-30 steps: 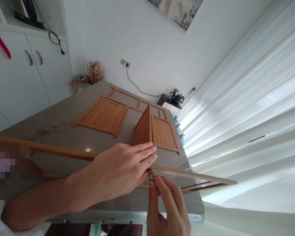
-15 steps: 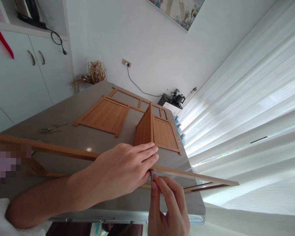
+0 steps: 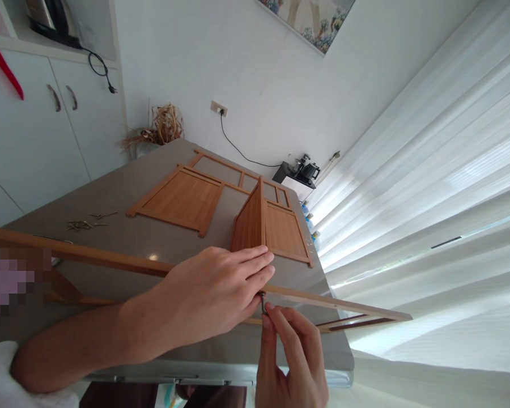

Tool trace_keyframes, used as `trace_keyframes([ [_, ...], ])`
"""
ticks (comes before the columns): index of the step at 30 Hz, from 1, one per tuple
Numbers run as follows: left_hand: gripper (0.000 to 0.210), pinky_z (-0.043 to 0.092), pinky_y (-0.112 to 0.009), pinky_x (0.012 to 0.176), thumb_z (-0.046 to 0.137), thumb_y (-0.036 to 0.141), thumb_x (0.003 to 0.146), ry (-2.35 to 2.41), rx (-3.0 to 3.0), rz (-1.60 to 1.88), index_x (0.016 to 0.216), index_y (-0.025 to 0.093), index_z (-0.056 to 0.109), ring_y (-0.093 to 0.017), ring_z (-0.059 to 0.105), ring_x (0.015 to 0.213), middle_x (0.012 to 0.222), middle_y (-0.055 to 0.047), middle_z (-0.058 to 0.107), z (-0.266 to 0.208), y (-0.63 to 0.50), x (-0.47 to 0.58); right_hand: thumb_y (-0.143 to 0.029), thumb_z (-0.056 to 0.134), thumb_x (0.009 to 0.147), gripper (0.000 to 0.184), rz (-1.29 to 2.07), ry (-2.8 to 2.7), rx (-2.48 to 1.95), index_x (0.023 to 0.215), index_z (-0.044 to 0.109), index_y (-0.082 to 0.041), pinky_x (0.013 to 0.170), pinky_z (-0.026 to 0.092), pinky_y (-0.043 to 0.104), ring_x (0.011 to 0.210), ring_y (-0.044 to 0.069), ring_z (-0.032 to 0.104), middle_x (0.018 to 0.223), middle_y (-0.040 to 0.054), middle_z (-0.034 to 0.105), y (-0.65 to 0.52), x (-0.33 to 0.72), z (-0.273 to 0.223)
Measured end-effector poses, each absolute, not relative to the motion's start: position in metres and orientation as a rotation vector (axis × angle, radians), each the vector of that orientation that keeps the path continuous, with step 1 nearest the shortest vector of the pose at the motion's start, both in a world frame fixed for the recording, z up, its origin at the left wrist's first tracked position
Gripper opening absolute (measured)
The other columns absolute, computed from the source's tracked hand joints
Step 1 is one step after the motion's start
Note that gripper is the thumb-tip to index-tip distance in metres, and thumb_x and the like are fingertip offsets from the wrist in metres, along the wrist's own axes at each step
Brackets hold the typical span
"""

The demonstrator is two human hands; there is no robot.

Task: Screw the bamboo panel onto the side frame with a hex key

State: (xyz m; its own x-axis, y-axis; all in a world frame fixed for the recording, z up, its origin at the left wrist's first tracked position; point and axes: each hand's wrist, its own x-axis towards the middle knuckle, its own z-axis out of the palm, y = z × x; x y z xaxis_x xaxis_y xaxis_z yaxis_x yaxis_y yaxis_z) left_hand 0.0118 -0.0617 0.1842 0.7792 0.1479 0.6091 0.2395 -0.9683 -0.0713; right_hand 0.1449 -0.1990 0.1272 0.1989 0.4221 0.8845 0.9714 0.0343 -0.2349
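My left hand (image 3: 208, 294) lies flat over a long wooden frame rail (image 3: 110, 260) that spans the view above the grey table (image 3: 119, 204), fingers pressing where an upright wooden panel (image 3: 249, 224) meets the rail. My right hand (image 3: 291, 362) comes up from below. Its thumb and forefinger pinch a small dark metal piece (image 3: 262, 303), possibly a screw or key, against the underside of the rail just under my left fingertips.
Flat wooden panels (image 3: 181, 199) and a slatted frame (image 3: 233, 173) lie further back on the table. A pile of small screws (image 3: 83, 225) sits at the left. Beyond are white cabinets (image 3: 38, 124), a dried plant (image 3: 159, 127), a wall socket with cable (image 3: 218, 107) and curtains (image 3: 429, 187).
Almost nothing moved. My right fingers shifted slightly on the small metal piece and the view drifted a little.
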Motion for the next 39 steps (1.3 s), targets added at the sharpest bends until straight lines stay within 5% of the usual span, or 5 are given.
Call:
trace_keyframes([
  [14,0.035,0.061,-0.035,0.093,0.046,0.025,0.108,-0.303,-2.827,-0.905,0.132,0.013,0.067,-0.018,0.060,0.137,0.147,-0.006,0.065,0.185,-0.061,0.011,-0.015,0.063,0.101,0.022,-0.746,-1.460,-1.707,0.110,0.078,-0.027,0.068,0.053,0.017,0.079,0.007,0.067,0.104,0.0032,0.066,-0.205,0.143,0.146],
  [39,0.034,0.061,-0.034,0.088,0.051,0.029,0.107,-0.292,-2.840,-0.905,0.131,0.012,0.068,-0.018,0.062,0.134,0.146,-0.007,0.065,0.188,-0.061,0.010,-0.010,0.061,0.099,0.023,-0.872,-1.701,-1.646,0.113,0.074,-0.023,0.079,0.061,0.028,0.092,0.017,0.072,0.109,0.0078,0.070,-0.206,0.146,0.164],
])
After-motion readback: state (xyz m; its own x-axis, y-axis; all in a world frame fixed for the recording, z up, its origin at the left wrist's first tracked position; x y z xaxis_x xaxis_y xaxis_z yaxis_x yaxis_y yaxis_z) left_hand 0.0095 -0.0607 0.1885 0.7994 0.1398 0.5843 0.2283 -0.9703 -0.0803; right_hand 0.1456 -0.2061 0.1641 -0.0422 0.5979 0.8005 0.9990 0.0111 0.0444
